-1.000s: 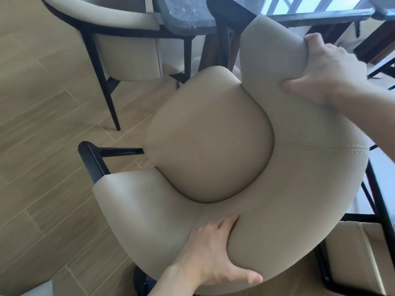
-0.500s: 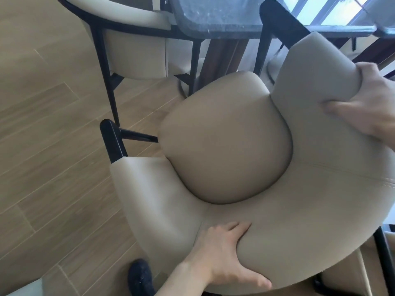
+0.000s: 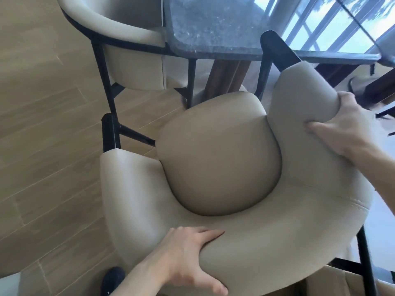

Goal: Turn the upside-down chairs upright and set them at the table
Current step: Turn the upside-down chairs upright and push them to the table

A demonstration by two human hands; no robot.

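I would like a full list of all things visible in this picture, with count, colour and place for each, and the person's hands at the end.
held chair: one, beige padding with black frame, centre, seat facing up, gripped at its curved back
second chair: one, beige with black legs, upper left, standing at the table
table: one, dark grey stone top on a brown base, top centre
third chair: one, beige, only partly seen, bottom right under the held chair
floor: light wood planks, left side
dark object: one, black, bottom edge, cannot tell what it is
left hand: grips the back's lower rim
right hand: grips the back's right end
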